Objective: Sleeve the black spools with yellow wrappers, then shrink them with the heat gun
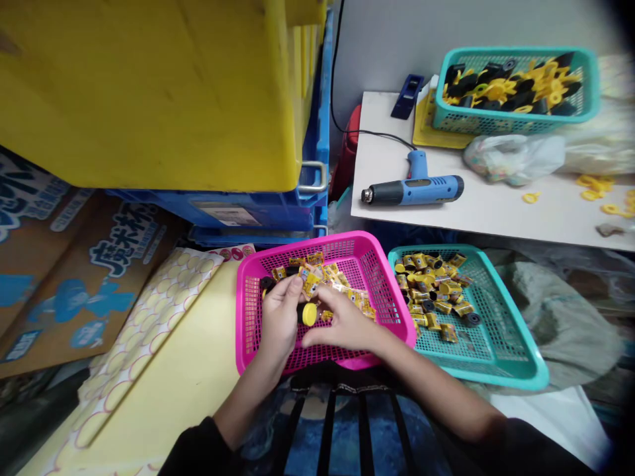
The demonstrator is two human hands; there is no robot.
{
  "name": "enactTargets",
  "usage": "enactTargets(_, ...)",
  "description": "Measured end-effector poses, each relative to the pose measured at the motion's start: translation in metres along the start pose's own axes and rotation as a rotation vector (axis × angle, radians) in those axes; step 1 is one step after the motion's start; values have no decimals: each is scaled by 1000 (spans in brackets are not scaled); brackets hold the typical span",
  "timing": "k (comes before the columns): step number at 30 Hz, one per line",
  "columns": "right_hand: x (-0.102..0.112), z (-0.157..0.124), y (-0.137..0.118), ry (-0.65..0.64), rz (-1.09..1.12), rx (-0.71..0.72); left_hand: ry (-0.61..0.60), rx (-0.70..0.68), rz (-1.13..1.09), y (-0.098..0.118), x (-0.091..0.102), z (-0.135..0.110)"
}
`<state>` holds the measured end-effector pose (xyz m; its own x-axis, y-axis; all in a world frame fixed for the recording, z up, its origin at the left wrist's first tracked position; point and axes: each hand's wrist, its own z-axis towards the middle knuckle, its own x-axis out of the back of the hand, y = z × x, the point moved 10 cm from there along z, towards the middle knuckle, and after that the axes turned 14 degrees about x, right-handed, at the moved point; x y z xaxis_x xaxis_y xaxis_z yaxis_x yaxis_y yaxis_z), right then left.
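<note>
Over the pink basket (401, 316), my left hand (278, 316) pinches a small yellow printed plastic sleeve (310, 283) between thumb and fingers. My right hand (350, 324) comes in from the other side with its fingers at the sleeve's edge, its thumb apart and lower. Between the two hands sits a small black cylinder with a yellow cap (309, 314); it appears to rest in my left hand's curled fingers, partly hidden. Below, the basket holds loose printed sleeves (364, 301) and some black pieces.
On the right, a teal basket (518, 344) contains several sleeved cylinders (436, 284). A blue heat gun (421, 190) lies on the white table (381, 145), near another teal basket (516, 119) of black and yellow parts. Yellow and blue crates (198, 99) stand ahead left; cardboard (74, 284) lies left.
</note>
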<state>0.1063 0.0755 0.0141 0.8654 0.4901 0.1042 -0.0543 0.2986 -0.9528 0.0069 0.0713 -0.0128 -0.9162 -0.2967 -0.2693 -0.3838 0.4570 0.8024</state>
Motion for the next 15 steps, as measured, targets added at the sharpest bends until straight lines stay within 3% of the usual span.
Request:
enactTargets(4,28,-12,-36,120,-168,163,-3,-38,20,2,11,7)
enactTargets(7,74,-22,-43,350,-20,102,34,-75,103,4,24,10)
enactTargets(9,95,-24,-40,449,120,36,20,-106,230,8,23,9)
enactTargets(11,102,-18,-38,440,189,-18,-7,-154,338,13,16,4)
enactTargets(15,90,-7,-29,299,201,-132,-80,-243,450,20,2,-6)
